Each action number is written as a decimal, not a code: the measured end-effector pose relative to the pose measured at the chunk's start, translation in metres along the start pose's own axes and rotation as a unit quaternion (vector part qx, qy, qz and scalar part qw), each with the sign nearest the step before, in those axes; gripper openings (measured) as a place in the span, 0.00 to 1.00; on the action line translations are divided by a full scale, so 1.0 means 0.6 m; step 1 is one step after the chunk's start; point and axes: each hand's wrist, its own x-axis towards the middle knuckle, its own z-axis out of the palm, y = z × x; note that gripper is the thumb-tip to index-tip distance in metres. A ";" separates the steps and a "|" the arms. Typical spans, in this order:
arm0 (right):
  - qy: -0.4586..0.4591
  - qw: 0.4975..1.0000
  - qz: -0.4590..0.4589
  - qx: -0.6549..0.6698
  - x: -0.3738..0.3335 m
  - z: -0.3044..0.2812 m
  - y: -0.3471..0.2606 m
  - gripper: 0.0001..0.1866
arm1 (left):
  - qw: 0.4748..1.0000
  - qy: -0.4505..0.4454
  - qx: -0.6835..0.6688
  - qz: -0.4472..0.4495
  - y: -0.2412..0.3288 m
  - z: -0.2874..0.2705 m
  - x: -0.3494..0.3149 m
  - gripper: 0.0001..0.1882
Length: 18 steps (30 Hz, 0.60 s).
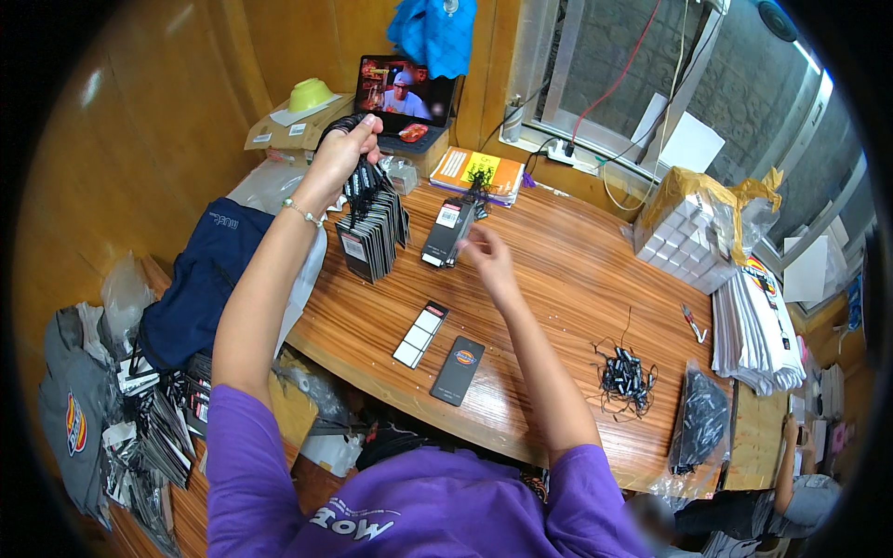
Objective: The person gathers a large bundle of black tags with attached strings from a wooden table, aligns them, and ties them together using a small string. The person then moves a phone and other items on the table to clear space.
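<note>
My left hand (pixel 346 156) is closed round the black strings of a thick bundle of hang tags (pixel 374 244), which hangs below it at the table's far left. Just to the right lies a smaller stack of black hang tags (pixel 445 231), its looped strings (pixel 478 186) bunched at the far end. My right hand (pixel 491 265) is beside this stack with its fingers apart; whether a fingertip touches the edge is unclear. Closer to me are a tag with white label panels (pixel 420 335) and a dark tag with a small logo (pixel 458 370), both flat on the wooden table (pixel 549 307).
Loose black strings (pixel 627 379), red-handled snips (pixel 693 322) and a bag of black pieces (pixel 699 418) lie right. Behind them stand folded white garments (pixel 755 330) and a wrapped block of small boxes (pixel 684 232). A laptop (pixel 405 93) is at the back; another person (pixel 791 493) is lower right.
</note>
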 end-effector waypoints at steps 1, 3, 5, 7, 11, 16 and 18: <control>0.029 0.999 0.042 0.000 0.009 -0.005 0.007 0.35 | 1.000 -0.008 0.015 -0.002 -0.001 -0.006 -0.002 0.13; 0.088 0.988 0.125 -0.001 0.029 -0.007 0.020 0.33 | 1.000 -0.018 0.016 0.008 -0.013 -0.020 -0.006 0.13; 0.090 0.980 0.176 -0.033 0.066 -0.005 0.055 0.33 | 1.000 -0.026 -0.008 0.005 -0.018 -0.016 -0.005 0.13; 0.083 0.970 0.226 -0.038 0.088 0.017 0.053 0.32 | 1.000 -0.010 -0.019 -0.006 -0.028 -0.031 -0.019 0.14; 0.077 0.968 0.231 0.068 0.134 0.065 0.064 0.25 | 1.000 0.009 -0.005 -0.020 -0.053 -0.059 -0.039 0.13; 0.073 0.946 0.284 0.138 0.206 0.064 0.130 0.17 | 0.999 -0.013 -0.032 -0.025 -0.064 -0.060 -0.055 0.14; 0.080 0.947 0.282 0.129 0.190 0.086 0.120 0.16 | 0.999 -0.005 -0.039 -0.033 -0.075 -0.081 -0.069 0.15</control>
